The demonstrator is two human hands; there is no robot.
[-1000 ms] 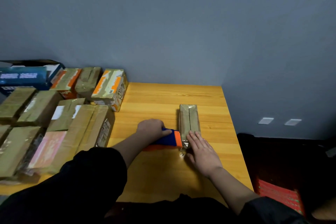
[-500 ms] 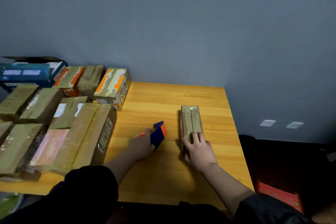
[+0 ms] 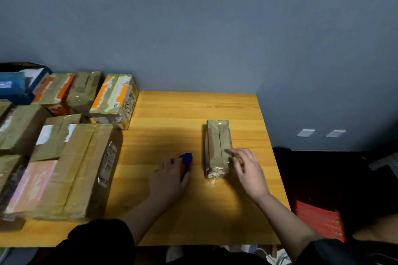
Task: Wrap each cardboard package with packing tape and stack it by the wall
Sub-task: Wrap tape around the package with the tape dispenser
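Head view: tape dispenser [image 3: 187, 161] half-hidden under left hand [image 3: 167, 180]

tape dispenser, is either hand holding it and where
The left hand grips the blue and orange tape dispenser at its near end; the right hand holds nothing.

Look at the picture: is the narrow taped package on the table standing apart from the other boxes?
Yes, the narrow package lies alone on the wooden table, away from the boxes at left.
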